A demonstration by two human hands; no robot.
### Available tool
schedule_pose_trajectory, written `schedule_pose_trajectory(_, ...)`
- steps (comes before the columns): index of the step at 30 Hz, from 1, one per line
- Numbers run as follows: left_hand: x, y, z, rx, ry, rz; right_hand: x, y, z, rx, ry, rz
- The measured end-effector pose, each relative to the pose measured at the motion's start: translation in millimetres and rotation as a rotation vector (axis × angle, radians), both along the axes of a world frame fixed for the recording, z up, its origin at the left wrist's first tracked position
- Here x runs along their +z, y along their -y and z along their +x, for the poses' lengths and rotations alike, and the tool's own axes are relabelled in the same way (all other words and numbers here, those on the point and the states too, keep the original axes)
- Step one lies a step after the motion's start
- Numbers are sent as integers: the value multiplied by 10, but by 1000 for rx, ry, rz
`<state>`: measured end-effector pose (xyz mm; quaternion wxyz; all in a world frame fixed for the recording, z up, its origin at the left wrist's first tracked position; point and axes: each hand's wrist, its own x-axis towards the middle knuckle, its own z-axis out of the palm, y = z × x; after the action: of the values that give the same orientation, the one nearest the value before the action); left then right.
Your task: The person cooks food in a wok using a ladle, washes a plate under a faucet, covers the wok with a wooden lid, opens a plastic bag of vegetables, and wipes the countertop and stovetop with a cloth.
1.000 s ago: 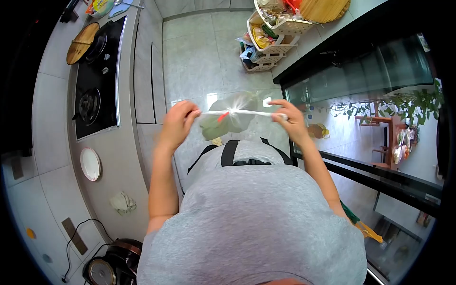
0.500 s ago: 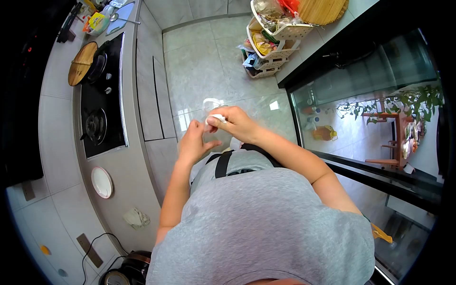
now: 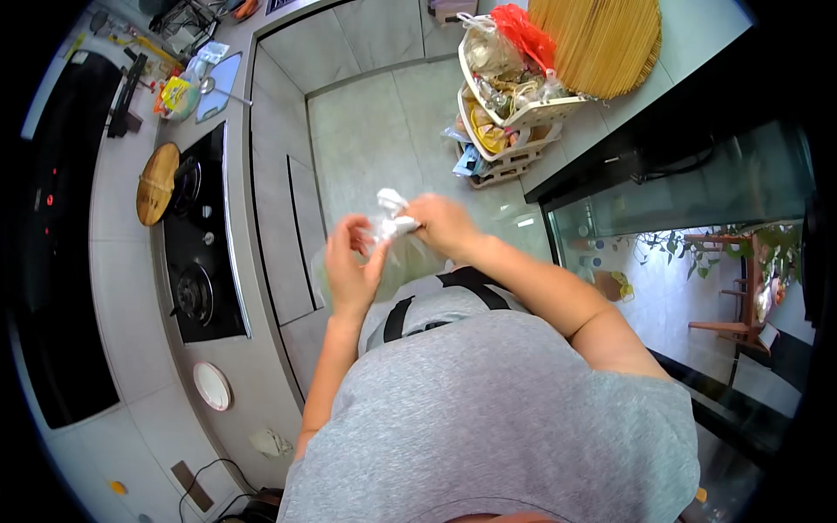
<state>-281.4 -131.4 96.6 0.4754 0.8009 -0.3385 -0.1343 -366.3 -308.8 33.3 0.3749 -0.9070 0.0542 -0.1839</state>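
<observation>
A thin, see-through plastic bag [image 3: 410, 260] hangs in front of my waist, its white top [image 3: 390, 202] bunched and twisted. My right hand [image 3: 443, 227] is closed around the gathered neck from the right side. On the other side, my left hand [image 3: 350, 266] is at the bag with thumb and fingers apart and curved. It is slightly blurred, and I cannot tell how firmly it touches the plastic. What the bag contains, if anything, does not show clearly.
At left runs a counter with a black gas stove [image 3: 202, 261], a round wooden lid [image 3: 158, 184], a white plate [image 3: 212, 386] and a crumpled cloth [image 3: 270, 443]. Stacked baskets [image 3: 545, 113] stand ahead on the right. A glass door [image 3: 602, 235] is to my right.
My left hand's fingers have spread beside the bag's neck, and more white plastic shows between the hands. My right hand keeps hold. The view has tilted up, revealing more of the far counter.
</observation>
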Motion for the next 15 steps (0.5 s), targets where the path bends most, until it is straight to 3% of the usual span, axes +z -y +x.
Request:
schedule_pose_trajectory(2,257,385,129,74,171,-242,188,481,185,-58,84,-8)
schedule_pose_trajectory(6,540,818,338,77,333,-193,789,1454,408,-196,149,-156)
schedule_pose_trajectory(10,346,952,425,186,312,-71,882,2508,505,-358,255,-388)
schedule_pose_trajectory(15,12,862,437,256,224,52,680,3673,446,-499,105,-522)
